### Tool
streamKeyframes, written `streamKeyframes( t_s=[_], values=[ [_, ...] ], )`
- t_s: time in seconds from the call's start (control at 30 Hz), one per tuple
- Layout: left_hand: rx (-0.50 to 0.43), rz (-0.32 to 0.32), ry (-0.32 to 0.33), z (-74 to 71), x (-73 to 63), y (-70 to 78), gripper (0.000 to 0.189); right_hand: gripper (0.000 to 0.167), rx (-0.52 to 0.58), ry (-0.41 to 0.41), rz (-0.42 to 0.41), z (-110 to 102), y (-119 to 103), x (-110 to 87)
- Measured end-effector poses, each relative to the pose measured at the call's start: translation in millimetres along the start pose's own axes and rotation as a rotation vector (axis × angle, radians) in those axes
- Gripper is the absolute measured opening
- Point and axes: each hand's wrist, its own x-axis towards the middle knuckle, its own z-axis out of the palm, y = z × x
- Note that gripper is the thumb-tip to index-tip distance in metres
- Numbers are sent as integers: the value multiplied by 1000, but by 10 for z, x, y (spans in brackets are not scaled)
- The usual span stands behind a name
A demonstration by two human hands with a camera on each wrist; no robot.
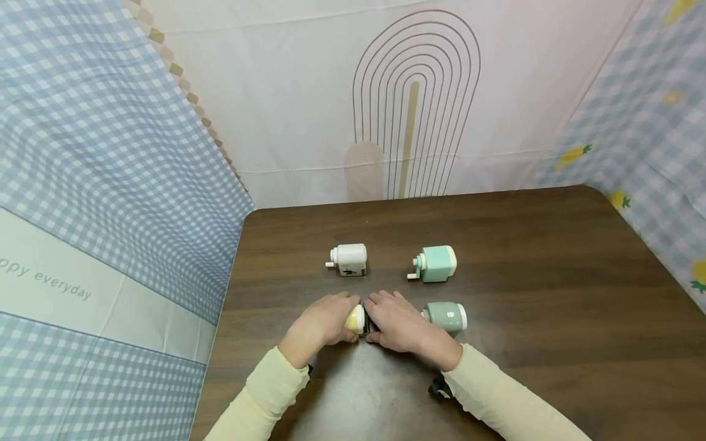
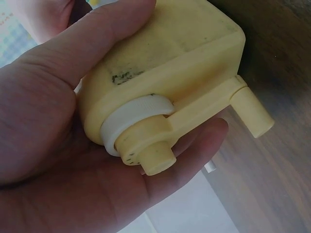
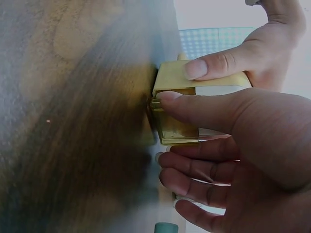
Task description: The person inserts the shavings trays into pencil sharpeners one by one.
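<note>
My left hand grips a yellow crank pencil sharpener, thumb on one side and fingers on the other. The sharpener's crank handle and white collar show in the left wrist view. At its other end, my right hand pinches the clear shavings drawer, thumb on the near face and fingers behind. In the right wrist view, the left thumb lies on the yellow body right beside the drawer. The sharpener is low, close over the brown table.
Three more crank sharpeners lie on the table: a white one behind the left hand, a mint one at the back right, and a grey-green one beside the right wrist. Printed cloths hang around the table.
</note>
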Motion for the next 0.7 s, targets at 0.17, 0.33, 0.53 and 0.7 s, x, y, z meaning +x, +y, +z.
streamKeyframes(
  t_s=[0.17, 0.33, 0.53, 0.7],
  values=[
    [7, -6, -7, 0, -1, 13, 57, 48, 10, 24, -3, 29, -6, -6],
    [6, 1, -5, -8, 6, 21, 58, 45, 38, 52, -7, 37, -12, -1],
    [4, 10, 6, 3, 9, 0, 56, 45, 92, 81, -6, 53, -21, 21],
    [-4, 7, -1, 5, 6, -12, 55, 45, 130, 77, 11, 83, -29, 33]
  ],
)
